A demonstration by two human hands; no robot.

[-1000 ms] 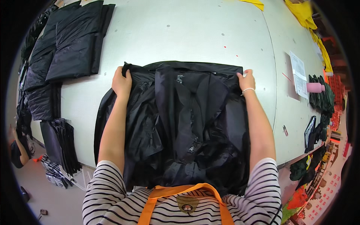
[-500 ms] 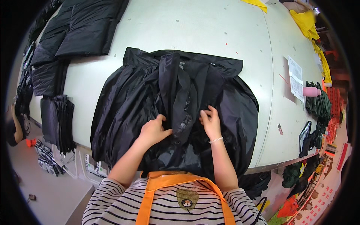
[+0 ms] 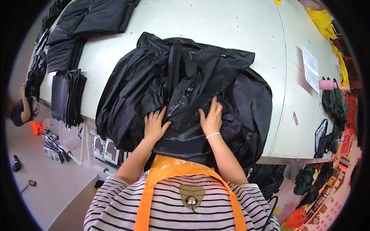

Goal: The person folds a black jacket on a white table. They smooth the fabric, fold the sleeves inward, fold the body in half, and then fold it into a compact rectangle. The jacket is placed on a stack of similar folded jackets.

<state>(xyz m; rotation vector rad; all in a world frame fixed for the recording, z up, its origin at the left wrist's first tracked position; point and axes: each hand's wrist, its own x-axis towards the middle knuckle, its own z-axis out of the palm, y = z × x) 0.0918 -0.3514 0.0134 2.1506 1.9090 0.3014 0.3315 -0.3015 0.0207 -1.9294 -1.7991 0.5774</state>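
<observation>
- Pale work surface (image 3: 216, 27): carries everything below; near edge runs by the person's body.
- Black shiny garment (image 3: 127, 96): mid-surface, reaching near edge, well clear of L & R edges; wide, rumpled, band-like strip at its far end. Step in hand, my read: spreading/smoothing the cloth. Next move prob. calls for flat, even pressure outward, or a proper pinch on a layer if it's to be turned.
- Folded black stack (image 3: 104, 19): far L corner area, apart from garment.
- Narrow black pieces (image 3: 67, 96): bunched at L edge, nearer the person than stack.
- L hand (image 3: 155, 125): palm down, fingers spread, resting on garment's near part, L of its middle; nothing pinched. Cloth under the hand & beyond fingertips.
- R hand (image 3: 212, 119): on near part too, R of middle; thumb apart from fingers, no clear pinch. Fingertips at a fold; can't tell if any tuck under. Cloth btwn both hands, loose.
- White papers (image 3: 310, 69), pink spool (image 3: 327, 85) just beside: twd R edge.
- Small snips-like tool (image 3: 295, 118): twd near R corner, apart from garment.
</observation>
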